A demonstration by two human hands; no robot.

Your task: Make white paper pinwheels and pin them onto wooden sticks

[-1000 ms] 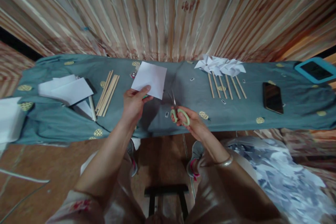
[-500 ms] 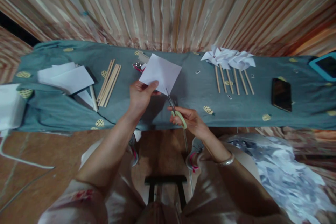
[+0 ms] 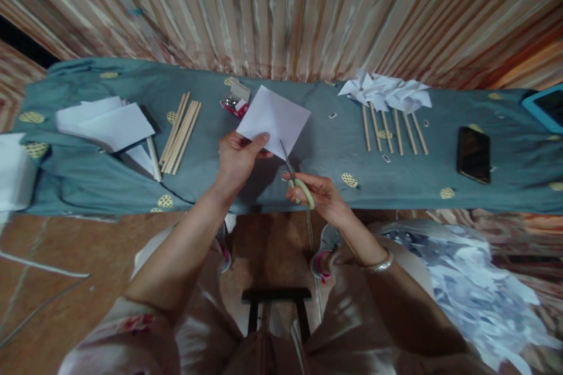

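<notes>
A square white sheet of paper (image 3: 278,114) is held above the table, one corner pointing toward me. My left hand (image 3: 241,155) pinches its left side, thumb on top and fingers underneath. My right hand (image 3: 319,193) is closed around the light green handles of a pair of scissors (image 3: 302,192). The scissor blades lie at the paper's near corner and point in toward its middle. Just behind the paper's left corner sits a small open red box (image 3: 235,104) with shiny metal pieces inside.
Wooden sticks (image 3: 181,135) and stacked white paper (image 3: 116,127) lie on the left of the cloth-covered table (image 3: 308,198). Several paper pinwheels (image 3: 387,94) on sticks rest to the right, beside a phone (image 3: 474,154). A blue-framed device (image 3: 545,106) stands at the far right.
The scissor blades have moved slightly further into the paper's corner. The paper has shifted a little to the right, and more of the red box shows behind it.
</notes>
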